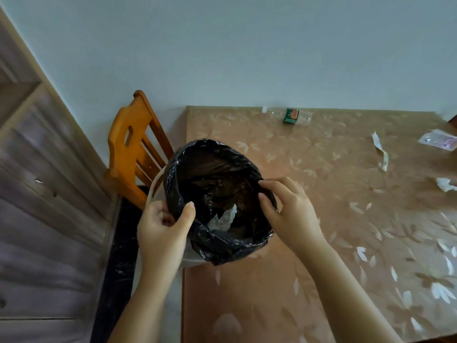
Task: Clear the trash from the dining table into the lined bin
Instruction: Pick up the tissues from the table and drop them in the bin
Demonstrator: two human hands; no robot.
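A white bin (154, 184) lined with a black bag (227, 246) sits at the table's left edge. My left hand (163, 231) pinches the bag's rim on the left side. My right hand (289, 214) grips the rim on the right side. Crumpled white paper (223, 217) lies inside the bag. On the table (309, 280) lie a clear plastic bottle with a green label (291, 116) at the far edge, a torn paper strip (380, 151), a pink-and-white wrapper (440, 139) and a crumpled tissue (445, 184) at the right.
An orange wooden chair (128, 144) stands behind the bin, against the pale wall. A wooden cabinet with drawers (44, 194) runs along the left. The tablecloth is tan with a leaf pattern.
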